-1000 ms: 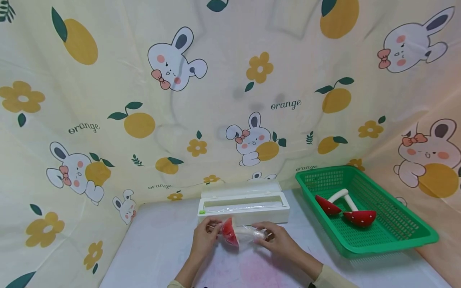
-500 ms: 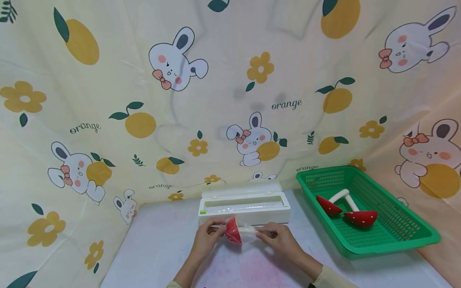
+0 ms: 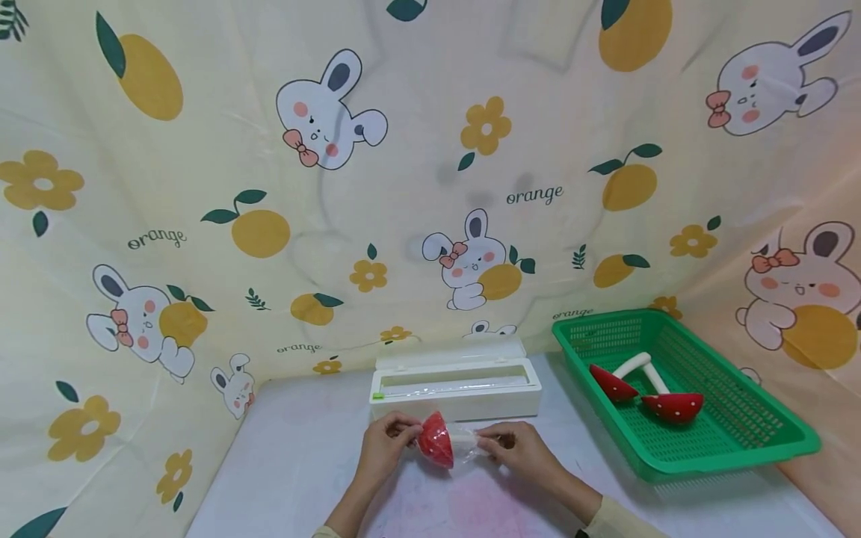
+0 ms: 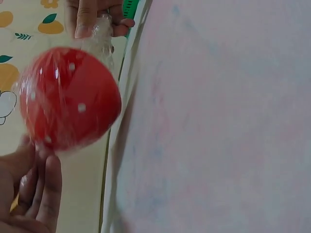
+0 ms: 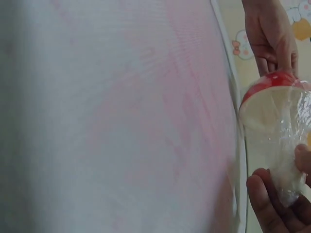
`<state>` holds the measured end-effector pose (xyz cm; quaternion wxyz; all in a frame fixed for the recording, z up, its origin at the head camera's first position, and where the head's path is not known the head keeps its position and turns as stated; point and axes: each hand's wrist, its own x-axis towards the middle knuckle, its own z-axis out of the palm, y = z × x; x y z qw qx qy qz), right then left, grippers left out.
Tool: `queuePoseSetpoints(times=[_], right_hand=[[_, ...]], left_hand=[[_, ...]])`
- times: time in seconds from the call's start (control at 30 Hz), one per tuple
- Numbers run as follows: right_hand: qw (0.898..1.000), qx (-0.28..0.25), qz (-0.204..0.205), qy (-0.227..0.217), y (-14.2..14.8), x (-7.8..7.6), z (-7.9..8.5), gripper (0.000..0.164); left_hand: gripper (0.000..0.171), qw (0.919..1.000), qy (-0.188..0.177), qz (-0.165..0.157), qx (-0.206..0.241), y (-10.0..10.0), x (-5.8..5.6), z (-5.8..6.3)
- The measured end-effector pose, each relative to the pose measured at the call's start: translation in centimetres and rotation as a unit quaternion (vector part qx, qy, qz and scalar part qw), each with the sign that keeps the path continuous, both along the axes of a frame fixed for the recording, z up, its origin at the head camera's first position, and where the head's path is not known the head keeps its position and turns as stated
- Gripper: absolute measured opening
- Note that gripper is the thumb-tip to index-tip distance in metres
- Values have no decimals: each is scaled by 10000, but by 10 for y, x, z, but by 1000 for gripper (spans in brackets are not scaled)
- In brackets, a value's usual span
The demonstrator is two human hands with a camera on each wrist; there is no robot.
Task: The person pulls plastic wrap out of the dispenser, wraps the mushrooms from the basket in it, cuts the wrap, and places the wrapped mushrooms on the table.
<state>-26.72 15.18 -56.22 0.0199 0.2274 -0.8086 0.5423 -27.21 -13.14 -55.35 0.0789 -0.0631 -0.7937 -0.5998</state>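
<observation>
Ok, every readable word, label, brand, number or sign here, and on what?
"orange": cream fabric backdrop printed with rabbits, left side
"orange": backdrop, right of centre
"orange": backdrop, low, left of the long white lidded box
"orange": backdrop, low right, just above the green perforated plastic basket in the head view
Small green tab on box: too small to tell
No text visible on the film-wrapped, white-dotted red mushroom

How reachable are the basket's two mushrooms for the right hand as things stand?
Probably yes, if it lets go first: the right hand holds the wrapped mushroom by its stem end, but the green basket stands on that side, open-topped, nothing covering the two mushrooms inside.
</observation>
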Motion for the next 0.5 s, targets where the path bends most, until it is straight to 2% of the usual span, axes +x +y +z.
queuePoseSetpoints(times=[0.2, 0.33, 0.5], right_hand=[[9986, 368, 337, -148, -1, 3, -1, 35], [9984, 329, 405, -214, -2, 4, -2, 35], [9986, 100, 344, -378, -2, 6, 0, 27]], left_hand=[[28, 9993, 50, 280, 228, 1, 2, 1], [37, 9993, 129, 233, 278, 4, 6, 5], [37, 9997, 251, 0, -2, 7, 12, 9]])
